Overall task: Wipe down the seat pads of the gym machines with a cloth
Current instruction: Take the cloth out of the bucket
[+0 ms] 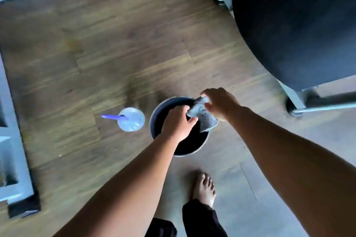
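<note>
i judge the task to be at the preparation stage: no wiping contact is visible, and the dark seat pad (298,25) at upper right lies well apart from both hands. the grey cloth (204,114) is held over the right side of the bucket (192,153) on the floor, probably for wringing or dipping (i cannot tell whether it is wet). the left hand (179,123) grips one end of the cloth with curled fingers. the right hand (219,103) pinches the other end from above. both arms reach down and forward. a spray bottle (131,119) stands just beside the bucket.
</note>
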Available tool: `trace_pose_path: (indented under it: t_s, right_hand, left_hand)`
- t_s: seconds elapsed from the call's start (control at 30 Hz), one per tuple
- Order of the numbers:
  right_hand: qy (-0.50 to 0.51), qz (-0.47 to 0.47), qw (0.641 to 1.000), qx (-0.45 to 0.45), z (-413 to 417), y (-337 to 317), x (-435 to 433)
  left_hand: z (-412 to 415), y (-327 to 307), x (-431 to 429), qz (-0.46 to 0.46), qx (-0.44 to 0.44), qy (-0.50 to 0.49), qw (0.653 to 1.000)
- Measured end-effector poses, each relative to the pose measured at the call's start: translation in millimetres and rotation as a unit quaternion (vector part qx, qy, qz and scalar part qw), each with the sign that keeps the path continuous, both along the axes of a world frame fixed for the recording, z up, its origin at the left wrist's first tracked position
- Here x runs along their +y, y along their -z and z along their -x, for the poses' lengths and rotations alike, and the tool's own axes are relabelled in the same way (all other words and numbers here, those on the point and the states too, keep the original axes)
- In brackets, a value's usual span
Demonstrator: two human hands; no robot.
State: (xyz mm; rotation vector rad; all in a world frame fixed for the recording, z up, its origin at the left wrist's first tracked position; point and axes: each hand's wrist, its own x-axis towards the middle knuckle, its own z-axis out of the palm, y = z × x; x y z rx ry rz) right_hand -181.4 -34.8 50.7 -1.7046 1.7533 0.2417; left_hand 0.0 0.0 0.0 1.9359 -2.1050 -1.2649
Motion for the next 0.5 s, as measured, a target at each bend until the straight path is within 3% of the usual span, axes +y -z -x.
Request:
trace_pose_path:
  t_s: [0.23,0.5]
  right_hand:
    - [-0.049,-0.082,0.995,-0.003,11,65,-21]
    - [-0.064,0.003,0.998,0.015,17,35,-20]
  left_hand:
    - [25,49,-23,-0.055,-0.013,-0.044,0.997]
    - [23,26,-17,-0.071,0.009,-0.109,0.991]
